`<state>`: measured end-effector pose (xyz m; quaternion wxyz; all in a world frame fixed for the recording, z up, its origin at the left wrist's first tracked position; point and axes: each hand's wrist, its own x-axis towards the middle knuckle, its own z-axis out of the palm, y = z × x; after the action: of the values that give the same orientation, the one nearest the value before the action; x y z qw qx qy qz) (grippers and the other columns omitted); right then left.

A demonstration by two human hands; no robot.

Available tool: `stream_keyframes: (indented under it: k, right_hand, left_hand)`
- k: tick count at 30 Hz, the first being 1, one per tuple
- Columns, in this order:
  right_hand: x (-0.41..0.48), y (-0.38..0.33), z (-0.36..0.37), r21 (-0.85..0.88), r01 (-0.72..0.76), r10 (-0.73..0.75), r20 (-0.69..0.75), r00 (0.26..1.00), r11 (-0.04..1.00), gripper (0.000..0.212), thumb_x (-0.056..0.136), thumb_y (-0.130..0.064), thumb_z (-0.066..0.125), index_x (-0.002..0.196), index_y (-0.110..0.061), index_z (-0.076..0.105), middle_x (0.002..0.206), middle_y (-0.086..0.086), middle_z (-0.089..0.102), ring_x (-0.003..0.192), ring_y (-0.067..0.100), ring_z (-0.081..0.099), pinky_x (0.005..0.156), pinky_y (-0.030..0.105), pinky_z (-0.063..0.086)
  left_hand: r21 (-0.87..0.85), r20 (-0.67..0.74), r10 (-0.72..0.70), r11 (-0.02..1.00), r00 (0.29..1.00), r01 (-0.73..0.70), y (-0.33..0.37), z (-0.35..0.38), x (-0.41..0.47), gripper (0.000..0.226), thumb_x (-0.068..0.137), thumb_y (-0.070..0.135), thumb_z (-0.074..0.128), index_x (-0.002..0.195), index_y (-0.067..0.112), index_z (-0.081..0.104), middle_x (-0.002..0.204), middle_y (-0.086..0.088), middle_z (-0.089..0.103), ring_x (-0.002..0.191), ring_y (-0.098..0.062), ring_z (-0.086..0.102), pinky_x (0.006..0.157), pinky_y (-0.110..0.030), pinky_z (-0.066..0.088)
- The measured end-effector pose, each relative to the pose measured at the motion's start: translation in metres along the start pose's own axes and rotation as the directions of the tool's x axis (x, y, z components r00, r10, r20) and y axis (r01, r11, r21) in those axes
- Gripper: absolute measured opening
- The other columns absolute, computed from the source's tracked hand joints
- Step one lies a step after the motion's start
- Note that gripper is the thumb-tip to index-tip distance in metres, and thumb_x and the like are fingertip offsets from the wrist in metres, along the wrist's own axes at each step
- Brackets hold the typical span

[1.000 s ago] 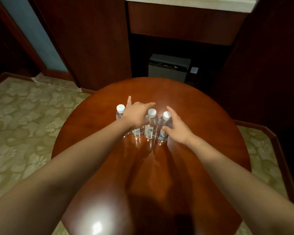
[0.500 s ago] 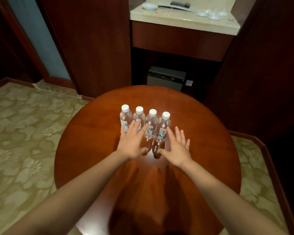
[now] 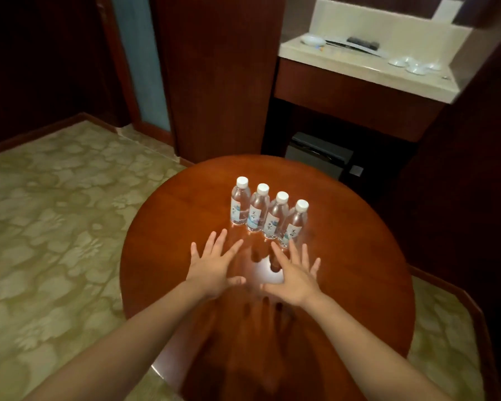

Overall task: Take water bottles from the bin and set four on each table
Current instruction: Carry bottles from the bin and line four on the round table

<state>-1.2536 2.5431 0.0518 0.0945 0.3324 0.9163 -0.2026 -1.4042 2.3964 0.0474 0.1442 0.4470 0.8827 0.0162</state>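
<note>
Several clear water bottles (image 3: 258, 209) with white caps and blue-white labels stand upright in a tight slanted row near the middle of a round red-brown wooden table (image 3: 359, 250). My left hand (image 3: 214, 267) hovers over the table just in front of the row, fingers spread and straight, holding nothing. My right hand (image 3: 295, 273) is beside it, also spread flat and empty; its fingertips come close to the rightmost bottle (image 3: 294, 222), and contact cannot be told. No bin is in view.
A pale counter (image 3: 368, 68) with small dishes and a dark remote stands at the back right, with a grey box (image 3: 318, 153) in the dark recess beneath it. A dark wood panel (image 3: 214, 76) rises behind the table. Patterned green carpet (image 3: 55, 241) lies left.
Both hands have let go of the bottles and drawn back toward me, fingers opening flat. The bottles stay standing in their row. The view has tilted up toward the counter.
</note>
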Motion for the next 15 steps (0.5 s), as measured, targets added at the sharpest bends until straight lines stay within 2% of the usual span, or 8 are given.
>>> stream_keyframes:
  k: [5, 9, 12, 15]
  right_hand:
    - [-0.009, -0.002, -0.005, -0.085, 0.187, -0.184, 0.040, 0.982, 0.979, 0.104, 0.078, -0.069, 0.061, 0.154, -0.047, -0.006, 0.163, 0.003, -0.026, 0.143, 0.032, -0.035, 0.110, 0.060, -0.023]
    - [-0.023, -0.014, 0.003, -0.124, 0.389, -0.376, 0.120, 0.919, 0.913, 0.104, 0.079, -0.072, 0.059, 0.154, -0.048, -0.009, 0.162, 0.003, -0.029, 0.143, 0.032, -0.037, 0.112, 0.061, -0.024]
    - [-0.038, -0.040, 0.019, -0.164, 0.534, -0.499, 0.211, 0.840, 0.829, 0.102, 0.080, -0.072, 0.057, 0.154, -0.047, -0.009, 0.162, 0.003, -0.029, 0.143, 0.032, -0.037, 0.113, 0.063, -0.021]
    - [-0.060, -0.079, 0.038, -0.188, 0.648, -0.590, 0.285, 0.755, 0.739, 0.105, 0.079, -0.073, 0.058, 0.154, -0.045, -0.009, 0.162, 0.005, -0.027, 0.144, 0.035, -0.034, 0.113, 0.065, -0.017]
  left_hand:
    - [-0.044, -0.052, -0.138, 0.990, 0.989, 0.135, 0.006, 0.008, -0.045, 0.089, 0.085, 0.075, 0.042, 0.153, 0.045, -0.007, 0.163, -0.001, -0.020, 0.149, -0.026, -0.021, 0.117, -0.063, -0.004]
    - [-0.097, -0.102, -0.277, 0.959, 0.955, 0.268, 0.007, 0.017, -0.097, 0.089, 0.086, 0.073, 0.045, 0.150, 0.048, -0.012, 0.162, 0.001, -0.021, 0.149, -0.024, -0.021, 0.115, -0.064, -0.004]
    - [-0.140, -0.115, -0.442, 0.894, 0.890, 0.426, 0.003, 0.028, -0.153, 0.090, 0.085, 0.075, 0.043, 0.149, 0.049, -0.016, 0.162, 0.002, -0.023, 0.149, -0.024, -0.021, 0.115, -0.064, -0.003]
    - [-0.248, -0.079, -0.613, 0.776, 0.786, 0.580, -0.001, 0.040, -0.215, 0.092, 0.084, 0.077, 0.043, 0.149, 0.050, -0.016, 0.162, 0.002, -0.023, 0.149, -0.024, -0.021, 0.115, -0.065, -0.004]
